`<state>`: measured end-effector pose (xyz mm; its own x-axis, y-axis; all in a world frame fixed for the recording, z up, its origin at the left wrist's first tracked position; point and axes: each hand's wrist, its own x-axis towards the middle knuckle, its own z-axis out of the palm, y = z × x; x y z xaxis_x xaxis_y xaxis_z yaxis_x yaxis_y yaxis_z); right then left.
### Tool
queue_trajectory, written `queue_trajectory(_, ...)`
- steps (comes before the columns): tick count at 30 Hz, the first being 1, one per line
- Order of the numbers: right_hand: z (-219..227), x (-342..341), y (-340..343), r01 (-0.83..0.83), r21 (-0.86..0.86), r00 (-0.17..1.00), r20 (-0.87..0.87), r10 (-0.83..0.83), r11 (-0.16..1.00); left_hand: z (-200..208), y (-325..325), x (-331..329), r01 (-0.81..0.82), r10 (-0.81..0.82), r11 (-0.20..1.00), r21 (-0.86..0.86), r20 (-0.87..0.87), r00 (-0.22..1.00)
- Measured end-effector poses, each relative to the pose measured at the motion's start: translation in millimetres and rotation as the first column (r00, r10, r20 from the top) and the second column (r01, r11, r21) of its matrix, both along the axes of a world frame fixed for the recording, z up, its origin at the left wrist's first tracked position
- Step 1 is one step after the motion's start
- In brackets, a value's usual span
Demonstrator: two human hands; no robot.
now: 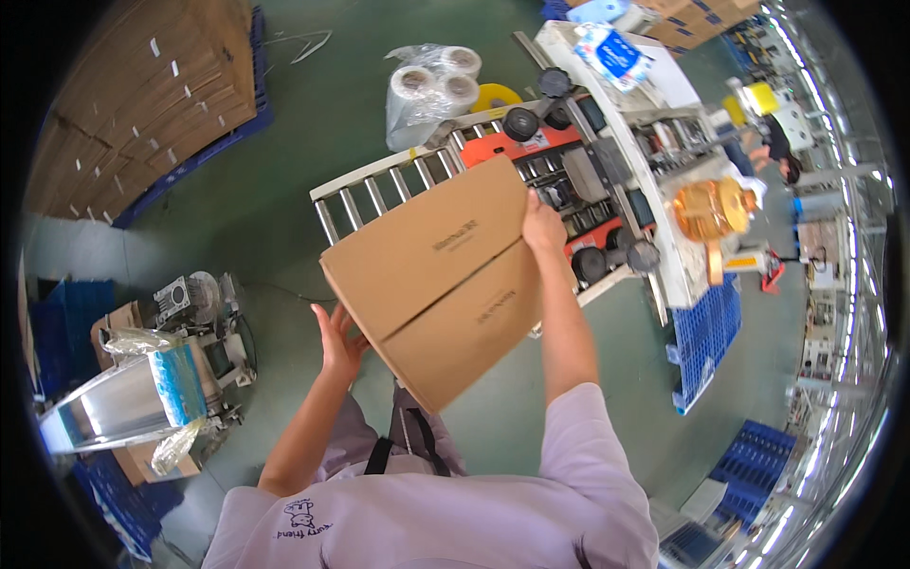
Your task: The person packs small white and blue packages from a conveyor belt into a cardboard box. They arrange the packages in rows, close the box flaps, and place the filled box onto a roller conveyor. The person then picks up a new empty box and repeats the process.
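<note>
A flattened brown cardboard box (pixel 436 258) is held up in front of me, tilted, with a dark seam running across its face. On its far right edge, my right hand (pixel 543 226) is closed round the cardboard; some fingers are hidden behind it. Beside the lower left edge is my left hand (pixel 339 343), its thumb and fingers spread apart, the fingertips partly hidden at the carton's edge. Beyond the box, a roller conveyor (pixel 384 192) leads into a carton-sealing machine (pixel 578 175) with orange plates and black knobs.
Plastic-wrapped rolls (pixel 436 83) stand behind the conveyor. Stacked flat cartons (pixel 156 104) fill the far left on a blue pallet. Metal machinery (pixel 142 394) stands at left. To the right are an amber jug (pixel 706 209), a blue pallet (pixel 706 332) and a distant person (pixel 775 147).
</note>
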<state>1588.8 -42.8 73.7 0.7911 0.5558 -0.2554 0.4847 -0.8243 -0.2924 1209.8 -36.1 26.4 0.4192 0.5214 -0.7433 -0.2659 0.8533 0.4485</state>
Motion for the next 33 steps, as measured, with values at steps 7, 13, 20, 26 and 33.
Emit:
queue_trajectory(7,-35.0,17.4,52.2,-0.369,0.072,0.752,0.609,0.253,0.927,-13.9,27.0,121.7,0.486,0.346,0.452,0.748,-0.649,0.677)
queue_trajectory(13,-49.9,47.2,28.8,-0.635,-0.042,0.675,0.457,0.580,0.771,-2.1,50.5,226.5,0.437,0.220,0.568,0.697,-0.641,0.735)
queue_trajectory(20,-83.2,63.3,37.1,-0.626,0.034,0.687,0.497,0.530,0.779,-49.6,49.3,301.9,0.246,-0.044,0.654,0.716,-0.289,0.956)
queue_trajectory(26,-98.9,72.2,47.1,-0.817,-0.110,0.376,0.643,0.668,0.566,-118.5,-20.6,109.4,0.672,-0.295,0.174,0.720,-0.613,0.733)
queue_trajectory(33,-157.1,-105.9,-47.7,-0.681,-0.103,0.523,0.625,0.579,0.725,-172.8,-281.9,-373.3,0.206,-0.010,0.978,-0.038,-0.991,-0.136)
